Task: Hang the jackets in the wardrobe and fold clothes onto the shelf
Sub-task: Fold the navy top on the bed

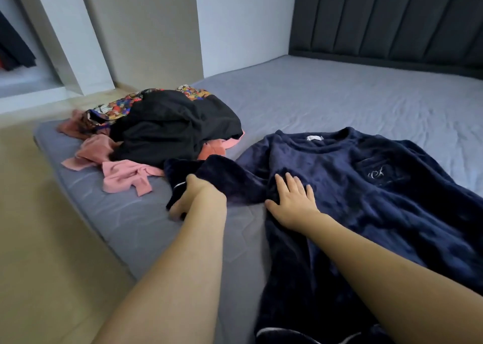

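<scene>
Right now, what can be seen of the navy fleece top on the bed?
The navy fleece top looks plush and soft, with a round ribbed neckline, a white label inside the collar and pale embroidery on a chest pocket. It lies spread front-up on the grey sheet, neckline toward the headboard. The left hand grips the end of one sleeve, which reaches toward the clothes pile; the right hand presses flat on the fabric near that sleeve's shoulder.
</scene>
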`<state>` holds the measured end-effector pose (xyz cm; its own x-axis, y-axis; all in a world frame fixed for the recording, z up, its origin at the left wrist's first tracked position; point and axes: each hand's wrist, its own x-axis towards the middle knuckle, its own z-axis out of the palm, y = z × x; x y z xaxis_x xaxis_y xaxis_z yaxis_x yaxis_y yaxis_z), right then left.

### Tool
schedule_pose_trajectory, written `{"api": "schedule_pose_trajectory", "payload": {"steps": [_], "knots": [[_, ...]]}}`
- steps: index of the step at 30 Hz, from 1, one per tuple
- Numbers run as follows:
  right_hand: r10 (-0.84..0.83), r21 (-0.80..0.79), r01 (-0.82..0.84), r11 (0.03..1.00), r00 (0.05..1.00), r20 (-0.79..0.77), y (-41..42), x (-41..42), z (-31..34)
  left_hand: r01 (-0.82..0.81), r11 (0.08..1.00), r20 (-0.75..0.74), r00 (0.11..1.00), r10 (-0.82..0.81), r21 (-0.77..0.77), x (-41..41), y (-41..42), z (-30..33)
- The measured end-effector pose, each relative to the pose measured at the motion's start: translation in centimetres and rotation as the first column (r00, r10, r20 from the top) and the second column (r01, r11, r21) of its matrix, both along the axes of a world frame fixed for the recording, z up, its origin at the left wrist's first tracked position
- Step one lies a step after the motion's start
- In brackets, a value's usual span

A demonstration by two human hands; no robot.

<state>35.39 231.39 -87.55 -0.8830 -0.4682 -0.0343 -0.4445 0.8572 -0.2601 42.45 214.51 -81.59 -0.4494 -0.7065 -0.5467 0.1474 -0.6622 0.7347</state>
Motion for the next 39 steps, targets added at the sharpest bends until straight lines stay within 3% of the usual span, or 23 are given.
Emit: {"api": "schedule_pose_trajectory", "payload": {"steps": [1, 3, 5, 7, 10, 12, 14, 15, 17, 20, 23, 25, 26, 27, 28, 29, 30, 31, 34, 35, 36, 37, 39], "knots": [[-0.012, -0.068, 0.012, 0.998, 1.0, -0.001, -0.3, -0.2, 0.1, 0.108, 0.991, -0.242, 0.967, -0.085, 0.084, 0.2, -0.7, 1.0], [-0.02, -0.27, 0.011, 0.963, 0.999, -0.03, -0.9, -0.9, 0.5, -0.039, 0.99, -0.242, 0.968, 0.071, 0.133, -0.1, -4.1, 2.6], [-0.012, -0.375, -0.017, 0.927, 0.997, -0.077, -1.1, -1.9, 1.0, -0.152, 0.987, -0.28, 0.947, 0.158, 0.041, 0.4, -7.2, 4.9], [-0.023, -0.264, -0.001, 0.964, 0.996, -0.086, -0.5, -2.6, 0.9, -0.283, 0.936, -0.234, 0.944, 0.232, -0.211, 0.4, -10.8, 5.8], [-0.01, 0.117, 0.007, 0.993, 1.0, 0.021, 0.5, -2.2, -0.5, -0.439, 0.7, -0.137, 0.885, 0.445, -0.563, 0.6, -11.0, 6.0], [0.045, 0.234, -0.051, 0.971, 0.999, 0.029, 0.7, -1.9, -1.3, -0.248, 0.808, 0.072, 0.939, 0.336, -0.535, -0.1, -8.8, 3.5], [0.087, 0.266, -0.083, 0.96, 0.996, -0.007, 1.2, -2.1, -1.2, 0.0, 0.937, 0.272, 0.957, 0.101, -0.348, -0.3, -6.9, 0.2], [0.102, 0.283, -0.087, 0.955, 0.994, -0.038, 1.6, -2.4, -1.1, 0.062, 0.941, 0.34, 0.939, 0.059, -0.333, -0.5, -6.7, -1.0], [0.067, 0.297, -0.032, 0.954, 0.992, -0.109, 3.6, -3.4, -0.9, 0.021, 0.889, 0.351, 0.923, 0.158, -0.457, -1.3, -6.4, -1.6], [-0.124, 0.276, 0.157, 0.948, 0.983, -0.133, 8.5, -5.5, -0.9, -0.041, 0.621, 0.195, 0.931, 0.307, -0.783, -3.9, -4.5, 0.7], [-0.233, 0.282, 0.268, 0.921, 0.961, -0.151, 12.9, -6.9, -1.0, 0.033, 0.069, 0.05, 0.966, 0.255, -0.997, -6.5, 0.7, 2.5], [-0.32, 0.161, 0.336, 0.928, 0.94, -0.115, 14.9, -7.6, -0.8, 0.197, -0.313, 0.171, 0.979, 0.108, -0.929, -8.4, 5.8, 1.9], [-0.391, 0.009, 0.392, 0.92, 0.919, -0.042, 15.5, -8.0, -0.3, 0.32, -0.453, 0.358, 0.934, 0.004, -0.832, -9.1, 8.5, 1.1], [-0.459, -0.209, 0.468, 0.858, 0.883, 0.092, 15.9, -8.4, 0.3, 0.443, -0.566, 0.588, 0.803, -0.094, -0.695, -9.6, 11.0, 0.1], [-0.476, -0.452, 0.556, 0.698, 0.831, 0.287, 16.2, -8.9, 1.1, 0.541, -0.654, 0.793, 0.59, -0.153, -0.529, -10.0, 12.9, -0.9], [-0.407, -0.616, 0.64, 0.459, 0.768, 0.495, 16.4, -9.5, 1.8, 0.585, -0.726, 0.913, 0.382, -0.145, -0.36, -10.2, 14.2, -1.7], [-0.292, -0.681, 0.694, 0.233, 0.718, 0.632, 16.6, -10.0, 2.5, 0.58, -0.761, 0.947, 0.29, -0.14, -0.291, -10.4, 14.7, -2.3], [-0.214, -0.684, 0.718, 0.128, 0.694, 0.688, 16.9, -10.8, 3.0, 0.567, -0.749, 0.929, 0.322, -0.182, -0.343, -10.6, 14.5, -2.5], [-0.22, -0.684, 0.707, 0.181, 0.706, 0.673, 16.6, -12.8, 3.3, 0.457, -0.485, 0.625, 0.732, -0.271, -0.746, -12.3, 11.6, -1.2], [-0.209, -0.7, 0.689, 0.189, 0.725, 0.657, 16.2, -13.5, 3.1, 0.458, -0.419, 0.573, 0.793, -0.207, -0.784, -13.4, 9.9, -0.8], [-0.186, -0.711, 0.676, 0.193, 0.737, 0.65, 15.4, -14.0, 2.7, 0.53, -0.363, 0.607, 0.783, -0.138, -0.766, -14.6, 8.0, -0.6], [-0.182, -0.713, 0.671, 0.204, 0.741, 0.646, 14.6, -14.4, 2.4, 0.661, -0.304, 0.71, 0.699, -0.083, -0.686, -15.7, 6.1, -0.7], [-0.261, -0.701, 0.69, 0.179, 0.72, 0.643, 13.2, -15.3, 1.8, 0.891, -0.244, 0.921, 0.388, -0.031, -0.383, -17.0, 3.2, -1.6]]}}
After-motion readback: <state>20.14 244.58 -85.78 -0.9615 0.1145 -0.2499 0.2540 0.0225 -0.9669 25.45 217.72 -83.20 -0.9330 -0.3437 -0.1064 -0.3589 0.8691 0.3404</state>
